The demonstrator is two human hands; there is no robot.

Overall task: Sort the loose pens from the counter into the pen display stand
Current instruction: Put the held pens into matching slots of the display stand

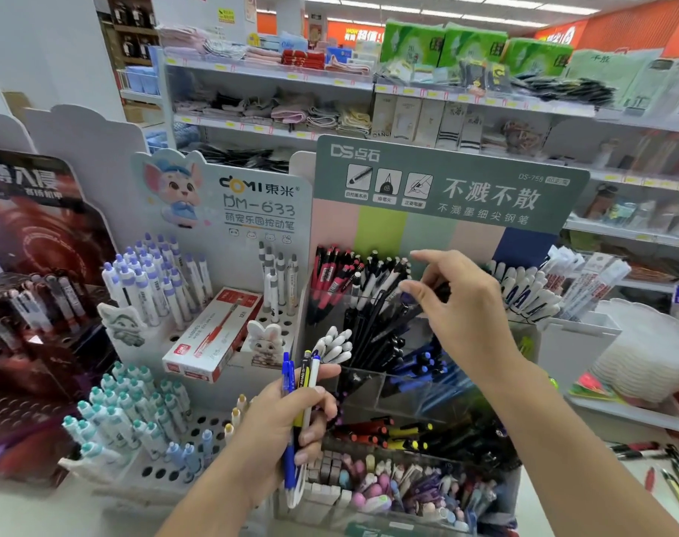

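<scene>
Head view: shop shelves (276,77) behind; loose pens (675,478) on counter (555,498).

Bare hands: two, the left hand (287,416) and the right hand (456,304).
Pens gripped in the left hand: three can be told apart, one blue pen (288,385), one yellow-and-black pen (304,377) and one white pen (313,375).
Red-and-white cardboard pen box (210,339) on the white stand: one.
Green tissue packs (473,46) on the top shelf edge: three.
Cartoon animal cut-outs (266,344) on the white stand: three.
Loose pens (675,482) at the counter's right edge: several, too blurred to count.
</scene>
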